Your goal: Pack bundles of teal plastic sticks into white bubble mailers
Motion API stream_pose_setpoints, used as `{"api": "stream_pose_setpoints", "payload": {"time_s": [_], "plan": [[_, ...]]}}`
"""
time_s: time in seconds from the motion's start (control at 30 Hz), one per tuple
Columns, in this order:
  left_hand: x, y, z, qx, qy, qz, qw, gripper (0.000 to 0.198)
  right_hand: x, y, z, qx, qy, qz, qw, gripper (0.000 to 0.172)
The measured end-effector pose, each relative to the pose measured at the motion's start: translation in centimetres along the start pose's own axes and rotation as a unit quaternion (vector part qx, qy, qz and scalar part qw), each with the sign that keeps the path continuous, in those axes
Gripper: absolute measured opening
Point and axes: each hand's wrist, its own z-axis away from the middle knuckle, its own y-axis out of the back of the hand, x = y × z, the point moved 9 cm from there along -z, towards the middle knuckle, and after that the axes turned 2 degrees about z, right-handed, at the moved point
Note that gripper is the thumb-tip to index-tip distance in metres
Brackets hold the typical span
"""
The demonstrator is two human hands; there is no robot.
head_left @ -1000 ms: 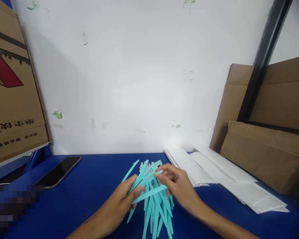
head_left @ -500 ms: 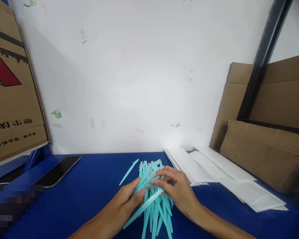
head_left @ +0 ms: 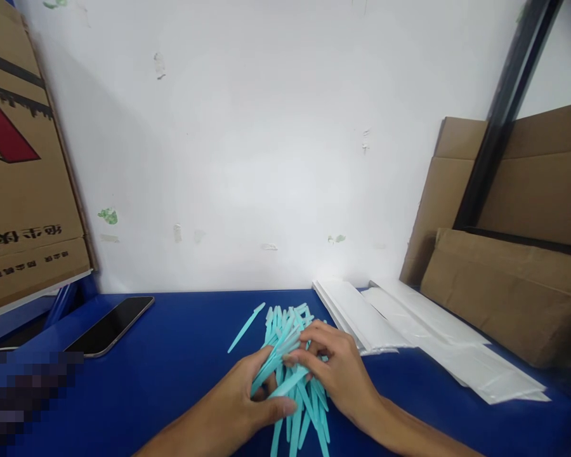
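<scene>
A pile of turquoise eyebrow razors [head_left: 309, 406] with pale, see-through caps lies on the blue table, under and between my hands. My left hand [head_left: 240, 390] is curled around a bunch of these razors, its thumb lifted away from the bunch. Between the thumb and fingers of my right hand [head_left: 335, 362] is the capped end of one razor [head_left: 290, 381], whose handle slants down toward my left thumb. A single eyebrow razor [head_left: 245, 328] rests apart, left of the pile. My fingers partly hide the bunch.
A dark-screened phone [head_left: 111, 327] lies at the left. Flat white packaging sleeves [head_left: 361, 317] are stacked at the right, beside cardboard boxes [head_left: 504, 292]. A large printed carton [head_left: 28, 158] stands at the far left, and a white wall [head_left: 266, 146] closes off the back.
My left thumb has lifted off the bunch and spread toward me. The razor in my right hand has shifted so that its handle lies between my left thumb and the bunch.
</scene>
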Motion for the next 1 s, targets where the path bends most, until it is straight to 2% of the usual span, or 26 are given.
{"api": "stream_pose_setpoints", "payload": {"time_s": [0.1, 0.17, 0.23, 0.3, 0.37, 0.43, 0.5, 0.53, 0.63, 0.77, 1.0], "plan": [[1.0, 0.0, 0.1, 0.005, -0.047, -0.025, 0.999, 0.037, 1.6, -0.4, 0.0, -0.003, -0.083, -0.072, 0.994, 0.02], [1.1, 0.0, 0.2, 0.002, -0.048, -0.057, 0.997, 0.031, 2.1, -0.7, -0.1, -0.006, -0.116, -0.111, 0.987, 0.025], [1.0, 0.4, 0.4, 0.01, -0.041, -0.099, 0.994, 0.034, 1.8, -0.7, -0.2, -0.016, -0.111, -0.137, 0.984, 0.027], [0.8, 1.8, 0.4, 0.048, -0.031, -0.173, 0.983, 0.036, 1.1, -0.2, -0.3, -0.01, -0.085, -0.139, 0.987, 0.027], [0.6, 3.8, 0.4, 0.109, -0.022, -0.281, 0.953, 0.035, 0.5, 0.8, -0.5, 0.012, -0.057, -0.108, 0.992, 0.027], [0.5, 6.3, 0.4, 0.18, -0.003, -0.395, 0.901, 0.031, 0.1, 1.7, -0.6, 0.029, -0.034, -0.053, 0.998, 0.027], [-0.2, 8.5, 0.3, 0.229, 0.033, -0.462, 0.856, 0.029, 0.0, 2.1, -0.7, 0.032, -0.018, -0.001, 0.999, 0.025], [-0.9, 9.2, 0.2, 0.237, 0.057, -0.475, 0.846, 0.03, -0.1, 2.1, -0.6, 0.029, -0.009, 0.02, 0.999, 0.024], [-2.9, 10.4, -0.5, 0.231, 0.104, -0.505, 0.825, 0.031, -0.7, 1.6, -0.4, 0.01, 0.027, 0.06, 0.998, 0.022], [-4.5, 10.3, -1.6, 0.181, 0.147, -0.575, 0.784, 0.036, -1.6, 1.0, 0.0, -0.01, 0.061, 0.08, 0.995, 0.02], [-4.2, 10.6, -0.9, 0.153, 0.172, -0.612, 0.757, 0.037, -1.7, 0.9, 0.1, -0.021, 0.067, 0.086, 0.994, 0.021]]}}
